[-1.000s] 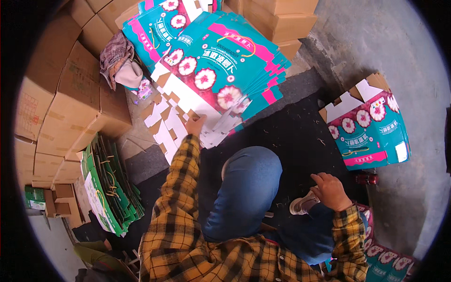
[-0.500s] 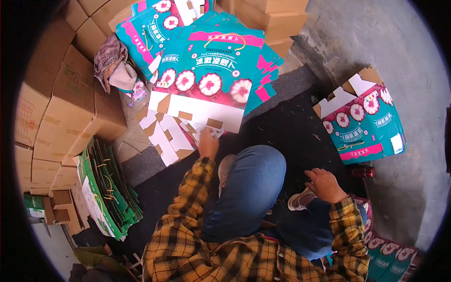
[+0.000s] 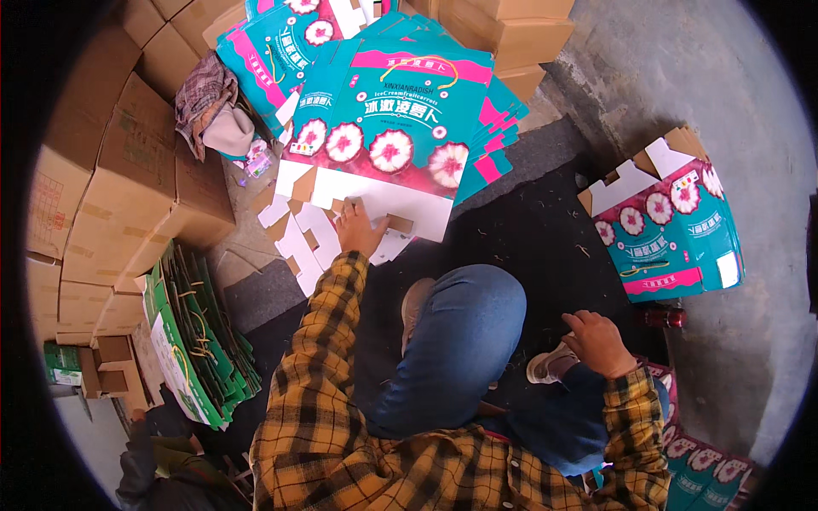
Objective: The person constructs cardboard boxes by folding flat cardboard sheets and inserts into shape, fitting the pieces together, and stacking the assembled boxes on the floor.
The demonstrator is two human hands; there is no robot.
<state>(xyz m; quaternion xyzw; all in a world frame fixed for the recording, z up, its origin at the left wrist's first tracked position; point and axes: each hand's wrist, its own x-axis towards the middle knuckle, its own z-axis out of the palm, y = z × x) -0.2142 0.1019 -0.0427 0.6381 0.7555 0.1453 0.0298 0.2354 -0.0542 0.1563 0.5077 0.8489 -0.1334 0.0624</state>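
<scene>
My left hand point(image 3: 356, 228) lies with fingers spread on the white bottom flaps point(image 3: 383, 200) of the top flattened gift carton point(image 3: 400, 106). This carton is teal and pink, pictures round radish slices and has a yellow cord handle. It rests on a fanned pile of similar cartons point(image 3: 490, 162). White and brown flaps point(image 3: 298, 238) from lower cartons stick out left of that hand. My right hand point(image 3: 598, 342) hovers by my right knee and shoe, fingers loosely bent and apart, nothing in it.
A leaning stack of teal cartons point(image 3: 673, 221) stands at right, near a dark red can point(image 3: 663, 318). Green flattened cartons point(image 3: 200, 341) lean at left before brown boxes point(image 3: 128, 170). A cloth bundle point(image 3: 209, 106) sits behind. Black matting point(image 3: 545, 247) covers the floor.
My left hand has moved forward and left, from the carton's lower edge up onto its white flaps, and its fingers have spread. My right hand has hardly moved.
</scene>
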